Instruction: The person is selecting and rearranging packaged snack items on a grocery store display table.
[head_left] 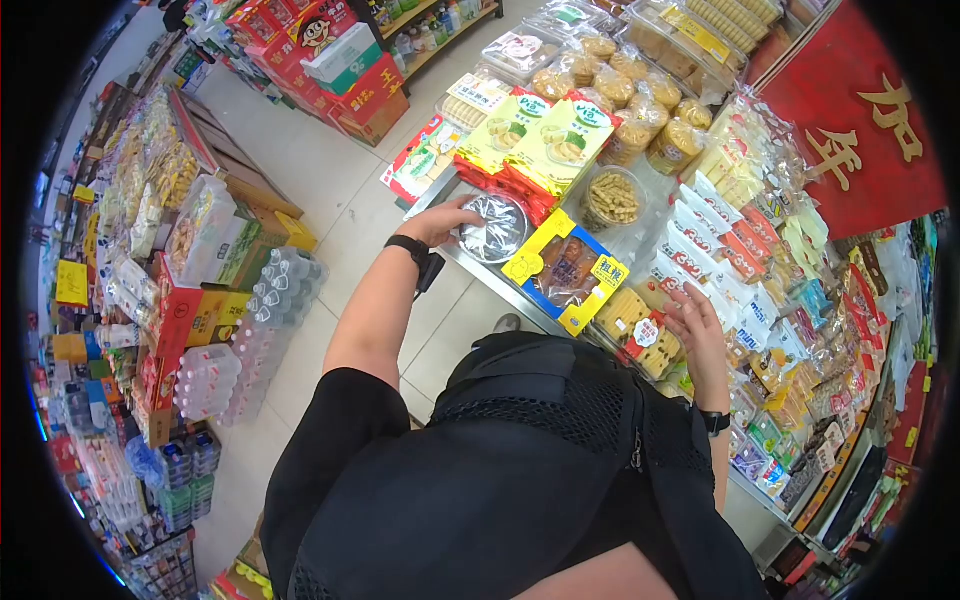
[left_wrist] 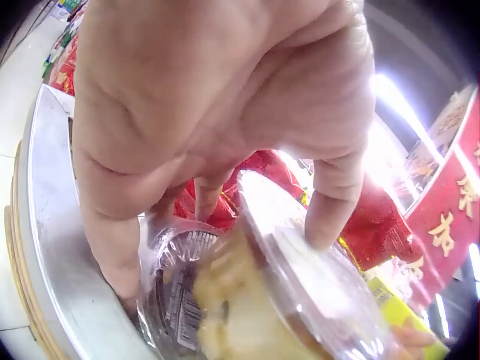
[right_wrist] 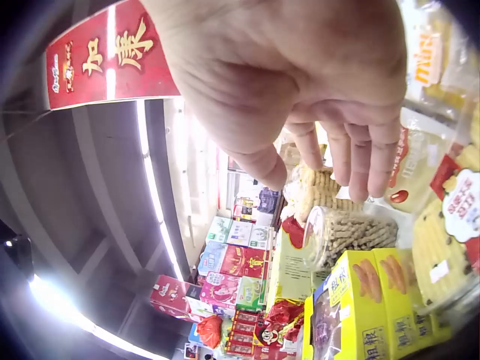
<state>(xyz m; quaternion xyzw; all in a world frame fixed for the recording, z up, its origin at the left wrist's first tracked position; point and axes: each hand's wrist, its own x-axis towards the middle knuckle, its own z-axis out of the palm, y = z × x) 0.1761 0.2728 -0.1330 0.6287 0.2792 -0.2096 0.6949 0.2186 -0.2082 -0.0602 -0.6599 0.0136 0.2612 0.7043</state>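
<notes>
Just above centre in the head view, the clear tub (head_left: 497, 228) sat under the left hand (head_left: 443, 220), whose curled fingers (left_wrist: 334, 202) gripped its lid. Lower right, the right hand (head_left: 693, 322) hovered loose-fingered over snack packs (head_left: 640, 335), holding nothing.

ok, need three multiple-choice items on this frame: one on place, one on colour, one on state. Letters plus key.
1. Where does the clear round tub sit?
A) on the floor
B) at the metal shelf edge
C) on bottled water

2. The box beside the tub is mainly:
A) yellow
B) purple
C) black

3. The right hand is:
A) gripping a bottle
B) out of view
C) open, holding nothing

Key: 1 B, the left hand grips it there. 2 A, its front is yellow. 3 C, its fingers hang straight above the snack packs.
</notes>
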